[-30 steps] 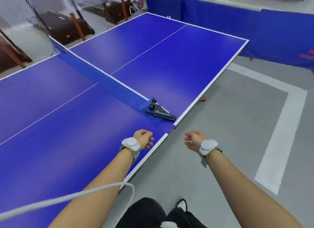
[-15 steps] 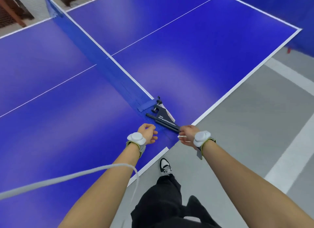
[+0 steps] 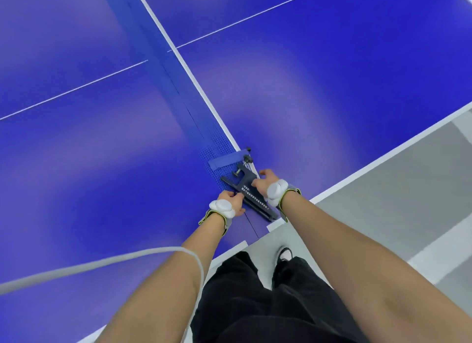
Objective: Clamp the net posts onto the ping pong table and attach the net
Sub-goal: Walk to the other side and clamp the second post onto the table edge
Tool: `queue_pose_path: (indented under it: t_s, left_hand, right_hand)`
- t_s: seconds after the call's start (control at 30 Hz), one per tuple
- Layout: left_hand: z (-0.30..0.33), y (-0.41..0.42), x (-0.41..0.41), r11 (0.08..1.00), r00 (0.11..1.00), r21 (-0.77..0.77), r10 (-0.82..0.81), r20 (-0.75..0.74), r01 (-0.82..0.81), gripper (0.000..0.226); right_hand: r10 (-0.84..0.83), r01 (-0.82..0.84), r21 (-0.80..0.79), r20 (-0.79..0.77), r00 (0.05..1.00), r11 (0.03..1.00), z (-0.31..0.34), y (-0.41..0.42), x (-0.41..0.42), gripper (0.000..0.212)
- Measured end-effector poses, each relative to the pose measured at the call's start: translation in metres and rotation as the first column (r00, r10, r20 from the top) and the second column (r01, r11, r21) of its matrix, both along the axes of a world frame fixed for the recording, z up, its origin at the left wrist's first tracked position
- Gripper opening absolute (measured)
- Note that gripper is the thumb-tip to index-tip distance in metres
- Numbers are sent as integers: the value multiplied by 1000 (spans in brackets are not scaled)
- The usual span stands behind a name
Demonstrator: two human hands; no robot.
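Observation:
A black net post (image 3: 251, 193) with a clamp screw lies flat on the blue ping pong table (image 3: 89, 151), close to its near side edge. The blue net (image 3: 178, 92) with a white top band runs away from it across the table, sagging low at this end. My right hand (image 3: 261, 180) is closed over the post's middle. My left hand (image 3: 231, 202) grips the post's near side, fingers curled on its edge.
Grey floor (image 3: 383, 215) with white lines lies to the right of the table edge. My dark trousers and one shoe (image 3: 284, 253) show below. A pale cable (image 3: 102, 263) crosses my left forearm.
I have stepped closer and leaned over the table. Both hands moved forward from the table edge onto the net post and took hold of it.

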State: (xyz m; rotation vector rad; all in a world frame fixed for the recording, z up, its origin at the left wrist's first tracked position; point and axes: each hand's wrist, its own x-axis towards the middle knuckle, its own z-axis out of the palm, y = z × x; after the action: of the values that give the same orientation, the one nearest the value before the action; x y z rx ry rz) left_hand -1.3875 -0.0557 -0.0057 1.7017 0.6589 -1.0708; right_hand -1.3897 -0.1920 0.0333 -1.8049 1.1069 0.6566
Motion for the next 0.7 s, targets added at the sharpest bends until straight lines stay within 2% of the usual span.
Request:
queue_pose_path:
  t_s: [0.03, 0.07, 0.13, 0.23, 0.33, 0.43, 0.53, 0.6, 0.7]
  left_hand:
    - [-4, -1, -4, 1000, 1000, -15, 19, -14, -19, 14]
    - [-6, -2, -5, 999, 999, -12, 46, -23, -46, 14]
    - [-17, -5, -6, 994, 993, 7, 108, -36, -108, 28]
    - [-22, -7, -11, 985, 985, 11, 172, -3, -172, 24]
    - [-18, -10, -21, 984, 982, 14, 179, 64, -180, 19]
    - [-12, -20, -33, 980, 974, 67, 174, 147, -185, 27]
    - [10, -38, -45, 957, 940, 100, 244, 238, -274, 28]
    - [31, -41, -46, 956, 931, 117, 229, 286, -271, 21]
    - [72, -48, -45, 937, 903, 218, 170, 394, -271, 11]
  right_hand:
    - [24, -25, -9, -8, 1000, 1000, 0, 2, 0, 53]
    - [45, -45, -12, -9, 999, 999, -3, 4, 4, 54]
    - [100, -100, -17, -32, 995, 995, -16, 4, 14, 53]
    - [143, -143, -41, -11, 990, 989, -27, 2, 20, 43]
    - [159, -159, -10, 20, 987, 987, -31, -4, 17, 43]
    - [194, -199, 61, 82, 978, 978, -27, -12, 19, 45]
    - [150, -196, 237, 199, 968, 952, -9, -25, 24, 45]
    - [100, -175, 312, 241, 965, 934, 6, -25, 28, 50]
    - [118, -232, 374, 302, 946, 898, 24, -31, 33, 56]
